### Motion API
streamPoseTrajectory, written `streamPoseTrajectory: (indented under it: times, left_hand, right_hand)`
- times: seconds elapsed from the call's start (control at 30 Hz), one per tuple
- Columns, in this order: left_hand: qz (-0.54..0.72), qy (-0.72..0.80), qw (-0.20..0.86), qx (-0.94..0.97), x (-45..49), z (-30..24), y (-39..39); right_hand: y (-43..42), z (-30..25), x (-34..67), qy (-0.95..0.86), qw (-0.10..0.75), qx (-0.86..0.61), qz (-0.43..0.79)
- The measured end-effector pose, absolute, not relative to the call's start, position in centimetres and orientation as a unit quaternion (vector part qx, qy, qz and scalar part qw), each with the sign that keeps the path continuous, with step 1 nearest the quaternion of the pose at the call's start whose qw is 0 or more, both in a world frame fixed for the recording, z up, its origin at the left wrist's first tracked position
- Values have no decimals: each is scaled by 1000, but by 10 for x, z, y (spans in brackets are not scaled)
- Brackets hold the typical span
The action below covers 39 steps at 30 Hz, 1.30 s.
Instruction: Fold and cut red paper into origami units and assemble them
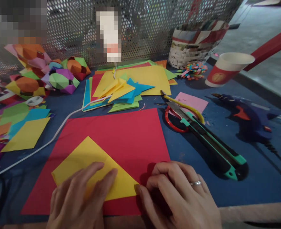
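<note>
A yellow sheet of paper (90, 152), apparently folded, lies slantwise on a larger red sheet of paper (135, 136) at the table's near edge. Resting on the yellow paper, my left hand (76, 197) has its thumb and fingers apart and presses it down. At the yellow paper's right corner, my right hand (178, 194), with a ring on one finger, has its thumb and curled fingertips closed around the tip. The palm sides of both hands are hidden.
Beyond the red sheet lie stacked coloured papers (154, 76) with folded pieces on top. A box cutter (209, 140) rests over scissors (178, 128) at right, near a glue gun (252, 117) and paper cup (223, 68). A white cable (59, 132) crosses left, by folded paper balls (61, 79).
</note>
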<state>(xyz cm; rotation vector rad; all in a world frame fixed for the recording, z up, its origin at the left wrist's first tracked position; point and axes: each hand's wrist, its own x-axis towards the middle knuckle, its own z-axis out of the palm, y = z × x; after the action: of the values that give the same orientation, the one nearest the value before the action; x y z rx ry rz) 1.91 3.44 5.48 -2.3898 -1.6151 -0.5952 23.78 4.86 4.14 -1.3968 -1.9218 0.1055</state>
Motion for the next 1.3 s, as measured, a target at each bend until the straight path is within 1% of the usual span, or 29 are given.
streamPoseTrajectory:
  times: [0.1,0.17,0.4,0.6,0.7,0.77,0.93,1.07,1.13,1.23,1.3]
  left_hand:
    - [-192,-462,85,-862,12,50,35]
    - [-192,-434,98,-875,11,48,34]
    - [-147,-458,161,-862,31,39,22]
    - [-117,-449,126,-877,22,28,19]
    - [-105,-424,149,-887,23,30,19]
    - [-100,-439,156,-879,25,32,19]
    - [-104,-423,165,-885,28,37,18]
    - [-115,-446,146,-876,33,36,16]
    - [-134,-462,149,-864,38,34,15]
    - [-174,-472,192,-842,45,31,16]
    - [-174,-477,206,-836,47,29,16]
  right_hand:
    - [46,43,234,-737,374,-561,56]
    - [46,44,232,-731,371,-568,69]
    - [44,49,233,-730,349,-579,99]
    - [42,53,239,-741,345,-563,123]
    - [41,53,242,-748,348,-550,130]
    - [41,52,243,-752,349,-544,129]
    - [35,52,243,-737,387,-543,112]
    - [28,52,233,-765,410,-485,103]
    - [27,51,224,-804,395,-438,84]
    - [29,48,212,-861,341,-372,55]
    - [31,45,205,-879,310,-360,40]
